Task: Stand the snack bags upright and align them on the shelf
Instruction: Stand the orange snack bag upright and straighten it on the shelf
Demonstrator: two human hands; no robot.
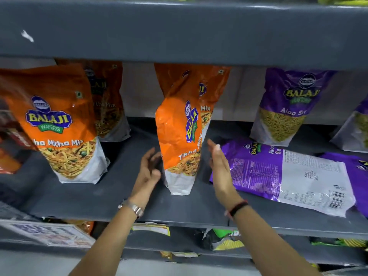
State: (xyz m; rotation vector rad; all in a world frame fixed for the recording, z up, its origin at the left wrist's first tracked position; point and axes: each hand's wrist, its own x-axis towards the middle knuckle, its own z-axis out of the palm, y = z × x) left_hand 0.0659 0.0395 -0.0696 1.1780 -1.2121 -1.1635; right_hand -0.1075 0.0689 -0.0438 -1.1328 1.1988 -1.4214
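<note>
Near the shelf (179,208) front edge, mid-span, an orange snack bag (179,140) stands upright, turned edge-on. Left hand (148,170) and right hand (220,166) flank it, fingers spread, grasping nothing. Right of it, a purple bag (282,172) lies flat.

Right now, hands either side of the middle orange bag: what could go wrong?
1. The middle orange bag stands turned edge-on on a narrow base; neither the left hand nor the right hand clearly grips it, so it may topple.
2. A fall rightward would land on the flat purple bag.
</note>
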